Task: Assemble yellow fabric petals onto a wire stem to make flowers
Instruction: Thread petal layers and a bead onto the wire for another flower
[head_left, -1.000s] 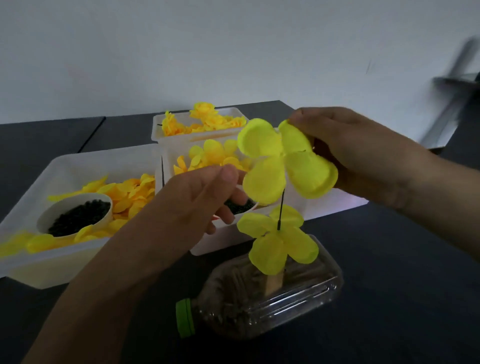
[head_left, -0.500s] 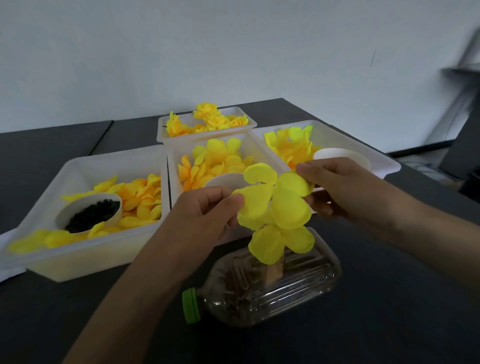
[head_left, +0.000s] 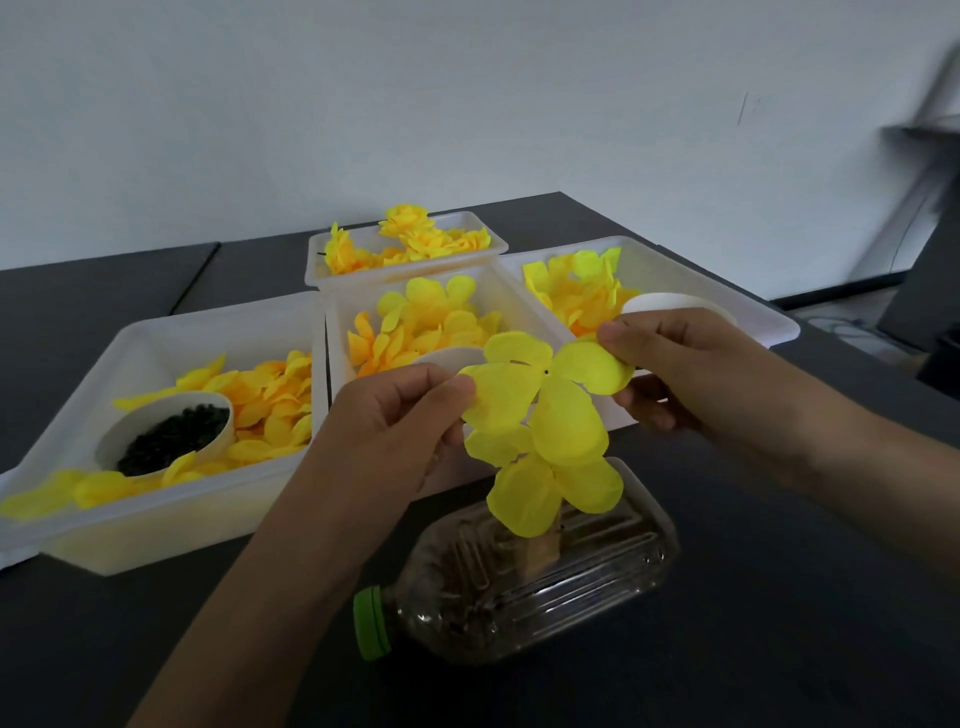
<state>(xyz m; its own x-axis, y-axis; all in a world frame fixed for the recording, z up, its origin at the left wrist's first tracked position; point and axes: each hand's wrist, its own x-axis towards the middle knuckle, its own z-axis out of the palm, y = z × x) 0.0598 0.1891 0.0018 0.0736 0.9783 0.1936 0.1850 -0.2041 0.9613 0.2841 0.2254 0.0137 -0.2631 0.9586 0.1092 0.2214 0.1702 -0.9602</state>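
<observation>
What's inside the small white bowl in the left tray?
The small white bowl holds dark, near-black small pieces, too fine to identify. It sits among yellow petals in the left tray; its bottom is covered by them.

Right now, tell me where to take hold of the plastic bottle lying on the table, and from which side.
Grip the plastic bottle at its neck, just behind the green cap, coming from the near left. It lies on its side with the cap pointing that way, and that end is narrow and free. Petals and both hands hang over the wide body, so a grasp from above there would likely bump them.
</observation>
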